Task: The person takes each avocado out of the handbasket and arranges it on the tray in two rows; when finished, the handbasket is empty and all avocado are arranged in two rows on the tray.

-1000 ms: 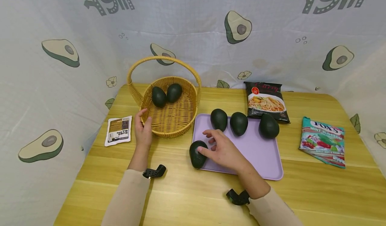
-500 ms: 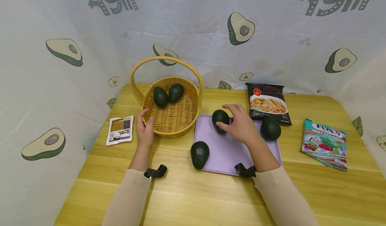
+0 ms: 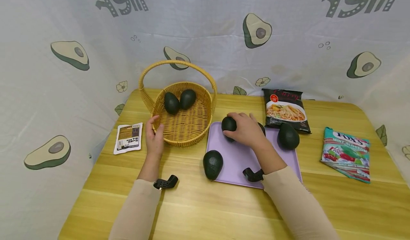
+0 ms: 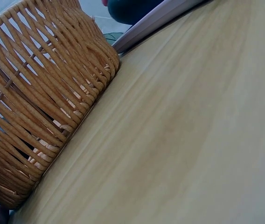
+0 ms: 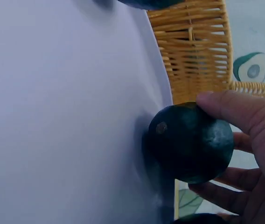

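My right hand [image 3: 246, 129] grips a dark green avocado [image 3: 228, 126] at the back left of the lilac tray [image 3: 238, 163]. In the right wrist view thumb and fingers wrap the avocado [image 5: 191, 144] close over the tray's edge. Another avocado [image 3: 262, 128] is mostly hidden behind this hand. On the tray's right lies a third avocado [image 3: 288, 136], and one more avocado [image 3: 213, 164] sits over the front left corner. My left hand [image 3: 154, 140], fingers relaxed, rests against the front left side of the wicker basket [image 3: 179, 144]. Two avocados [image 3: 172, 104] lie inside the basket.
Left of the basket lies a white and brown packet [image 3: 129, 138]. A black noodle packet [image 3: 286, 110] touches the tray's back edge, and a teal candy bag [image 3: 346, 154] lies to the right. The basket's tall handle [image 3: 177, 62] arches over it; a printed curtain hangs behind.
My right hand has left the front left avocado, gone to the back of the tray and gripped the back left avocado, which has shifted slightly left. The left hand has stayed at the basket.
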Motion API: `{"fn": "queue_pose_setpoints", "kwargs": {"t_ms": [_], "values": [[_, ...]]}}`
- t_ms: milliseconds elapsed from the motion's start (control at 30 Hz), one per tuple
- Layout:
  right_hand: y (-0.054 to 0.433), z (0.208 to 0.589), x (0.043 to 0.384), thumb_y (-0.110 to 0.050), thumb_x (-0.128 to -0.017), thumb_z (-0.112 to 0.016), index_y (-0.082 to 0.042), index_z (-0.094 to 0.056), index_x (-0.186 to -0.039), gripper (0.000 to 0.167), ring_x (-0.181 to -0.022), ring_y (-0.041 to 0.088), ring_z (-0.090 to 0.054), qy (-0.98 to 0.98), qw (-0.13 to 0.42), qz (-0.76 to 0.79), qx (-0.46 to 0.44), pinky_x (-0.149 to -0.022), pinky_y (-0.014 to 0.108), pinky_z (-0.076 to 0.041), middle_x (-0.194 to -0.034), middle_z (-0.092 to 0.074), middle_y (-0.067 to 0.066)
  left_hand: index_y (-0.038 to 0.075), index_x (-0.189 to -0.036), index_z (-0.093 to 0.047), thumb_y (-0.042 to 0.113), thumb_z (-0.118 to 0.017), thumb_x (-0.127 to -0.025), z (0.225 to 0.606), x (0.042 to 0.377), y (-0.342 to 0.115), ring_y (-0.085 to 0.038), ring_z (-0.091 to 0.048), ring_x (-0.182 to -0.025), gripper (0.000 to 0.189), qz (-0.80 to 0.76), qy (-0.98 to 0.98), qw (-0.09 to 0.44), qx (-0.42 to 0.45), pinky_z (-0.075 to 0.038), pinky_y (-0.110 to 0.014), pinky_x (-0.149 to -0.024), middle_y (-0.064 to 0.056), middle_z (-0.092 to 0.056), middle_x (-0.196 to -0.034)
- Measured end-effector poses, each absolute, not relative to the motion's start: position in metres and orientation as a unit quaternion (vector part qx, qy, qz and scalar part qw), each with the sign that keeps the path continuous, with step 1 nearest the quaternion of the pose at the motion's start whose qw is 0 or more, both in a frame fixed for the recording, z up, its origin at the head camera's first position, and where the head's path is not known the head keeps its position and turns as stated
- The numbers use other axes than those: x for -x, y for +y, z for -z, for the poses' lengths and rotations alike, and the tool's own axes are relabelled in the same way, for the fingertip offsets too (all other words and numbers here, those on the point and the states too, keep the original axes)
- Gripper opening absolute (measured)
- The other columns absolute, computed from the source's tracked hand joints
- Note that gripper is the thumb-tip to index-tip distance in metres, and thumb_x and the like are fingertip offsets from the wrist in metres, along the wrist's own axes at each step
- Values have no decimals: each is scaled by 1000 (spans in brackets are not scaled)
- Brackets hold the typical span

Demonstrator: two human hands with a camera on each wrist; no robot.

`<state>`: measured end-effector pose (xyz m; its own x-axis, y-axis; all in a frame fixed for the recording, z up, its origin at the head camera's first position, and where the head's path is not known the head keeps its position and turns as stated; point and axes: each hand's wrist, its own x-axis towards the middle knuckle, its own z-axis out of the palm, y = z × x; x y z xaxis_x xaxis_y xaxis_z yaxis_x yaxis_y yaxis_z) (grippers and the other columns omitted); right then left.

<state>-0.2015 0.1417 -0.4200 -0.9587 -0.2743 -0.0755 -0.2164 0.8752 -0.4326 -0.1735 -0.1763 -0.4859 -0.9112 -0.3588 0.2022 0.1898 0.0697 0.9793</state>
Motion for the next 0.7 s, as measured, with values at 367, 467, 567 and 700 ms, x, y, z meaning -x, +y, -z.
{"fn": "queue_pose_setpoints", "kwargs": {"t_ms": [367,467,567,700], "values": [[113,432,202,-49,-90,-73,-14,-51,-149,72,-130,37,-57,951,67,275,126,-103,56,-48,-143,-58,19,-1,-137,-50,5,-49,-100,486,174,-176,-23,-29,-149,38,680,-702,203,-57,-17,-44,-123,-16,-42,-150],[111,435,202,-51,-90,-72,-15,-51,-148,71,-130,37,-57,950,63,282,118,-104,56,-47,-143,-58,18,-1,-137,-50,4,-49,-100,487,175,-177,-24,-29,-149,38,680,-702,203,-61,-17,-43,-123,-16,-42,-150],[112,435,201,-51,-90,-72,-15,-51,-148,71,-131,37,-56,950,60,286,112,-105,57,-47,-143,-58,18,-3,-138,-49,3,-48,-99,488,175,-177,-26,-27,-150,39,685,-697,202,-61,-16,-44,-123,-18,-40,-152],[113,431,199,-52,-90,-72,-16,-49,-149,73,-133,37,-55,949,61,289,109,-107,57,-46,-145,-56,18,-6,-139,-47,1,-48,-99,487,175,-176,-29,-26,-151,41,688,-694,201,-63,-15,-45,-124,-21,-39,-153]]}}
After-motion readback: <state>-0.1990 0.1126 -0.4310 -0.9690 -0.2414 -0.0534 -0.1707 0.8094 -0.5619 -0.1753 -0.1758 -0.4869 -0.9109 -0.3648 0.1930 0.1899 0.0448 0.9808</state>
